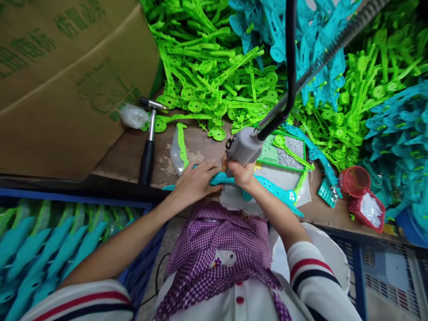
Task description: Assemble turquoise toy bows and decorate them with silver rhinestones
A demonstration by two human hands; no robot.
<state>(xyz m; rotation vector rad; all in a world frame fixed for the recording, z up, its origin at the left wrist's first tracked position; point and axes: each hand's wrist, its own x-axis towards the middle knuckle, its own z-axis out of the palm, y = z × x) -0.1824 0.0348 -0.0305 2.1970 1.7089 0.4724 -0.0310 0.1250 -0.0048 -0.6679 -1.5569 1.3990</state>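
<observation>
My right hand [243, 173] is wrapped round a grey electric screwdriver [245, 143], which hangs on a black cable and a coiled spring. Beneath it lies a long turquoise plastic part [272, 187] along the table's near edge. My left hand [198, 179] is closed over the left stretch of that part, fingers pointing right. The screwdriver's tip is hidden behind my right hand, so I cannot tell whether it touches the part. Just beyond my left hand are a green plastic piece [181, 145] and a clear plastic piece [175, 152].
A hammer [147, 161] lies at the left beside a big cardboard box [76, 89]. Green parts [207, 67] and turquoise parts [310, 49] are heaped behind. To the right are a green screw basket [267, 154] and red containers [355, 180]. A blue crate [142, 249] holds finished-looking pieces lower left.
</observation>
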